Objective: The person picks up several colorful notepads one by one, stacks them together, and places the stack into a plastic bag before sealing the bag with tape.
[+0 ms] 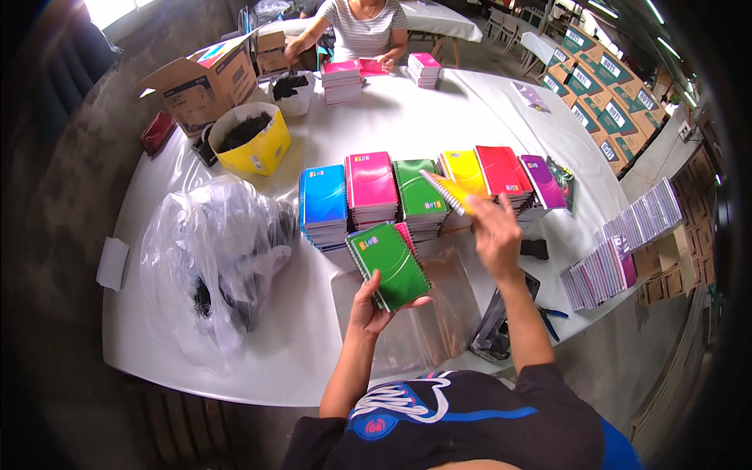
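Note:
My left hand (371,310) is closed on a green spiral notebook (389,266), with a pink-covered one showing beneath it. A yellow spiral notebook (448,194) hangs tilted from my right hand (498,235), its fingers pinching one end, above the gap between the green and yellow piles. Beyond my hands stands a row of notebook piles: blue (323,194), pink (370,178), green (417,174), yellow (465,171), red (503,168) and purple (544,178). The held yellow notebook partly covers the green and yellow piles.
Clear plastic sleeves (392,337) lie below my hands, with blue-handled pliers (551,321) at right. A plastic bag (219,258) of black pieces and a yellow bin (266,141) are at left. Wire-bound notebooks (595,274) line the right edge. A co-worker (366,31) sits across.

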`<state>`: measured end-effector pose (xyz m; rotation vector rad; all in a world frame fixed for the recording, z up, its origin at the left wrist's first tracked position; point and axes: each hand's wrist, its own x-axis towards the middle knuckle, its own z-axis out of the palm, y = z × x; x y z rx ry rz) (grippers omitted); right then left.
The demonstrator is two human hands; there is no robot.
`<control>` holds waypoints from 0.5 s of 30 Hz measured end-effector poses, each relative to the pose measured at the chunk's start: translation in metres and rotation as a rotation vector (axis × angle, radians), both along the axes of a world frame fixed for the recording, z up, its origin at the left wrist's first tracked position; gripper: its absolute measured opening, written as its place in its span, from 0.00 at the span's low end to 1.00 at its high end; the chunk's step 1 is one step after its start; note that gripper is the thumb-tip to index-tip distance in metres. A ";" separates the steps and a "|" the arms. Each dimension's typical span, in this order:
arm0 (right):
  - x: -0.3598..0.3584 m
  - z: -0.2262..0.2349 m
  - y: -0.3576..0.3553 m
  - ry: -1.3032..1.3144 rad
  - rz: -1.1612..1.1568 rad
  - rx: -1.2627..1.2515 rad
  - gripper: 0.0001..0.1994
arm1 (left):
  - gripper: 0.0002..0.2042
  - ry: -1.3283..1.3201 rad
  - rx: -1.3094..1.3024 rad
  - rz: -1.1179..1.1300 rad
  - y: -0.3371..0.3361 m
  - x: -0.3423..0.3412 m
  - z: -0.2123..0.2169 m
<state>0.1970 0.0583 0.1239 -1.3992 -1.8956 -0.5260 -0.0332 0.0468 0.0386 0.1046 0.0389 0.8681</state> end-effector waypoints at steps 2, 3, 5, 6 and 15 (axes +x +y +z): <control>-0.041 0.000 -0.028 -0.056 0.193 0.000 0.17 | 0.31 -0.135 -0.079 -0.019 -0.003 0.003 -0.008; -0.053 -0.011 -0.039 -0.109 0.330 -0.137 0.16 | 0.32 -0.219 -0.108 -0.025 -0.003 0.004 -0.020; -0.066 -0.006 -0.049 -0.108 0.513 -0.463 0.17 | 0.34 -0.190 -0.130 0.064 -0.002 0.000 -0.043; -0.061 -0.002 -0.045 -0.083 0.541 -0.533 0.18 | 0.34 -0.137 -0.072 0.041 -0.002 0.001 -0.032; 0.066 -0.040 0.065 -0.298 -0.261 -0.390 0.17 | 0.35 -0.008 0.010 -0.010 0.000 0.005 0.007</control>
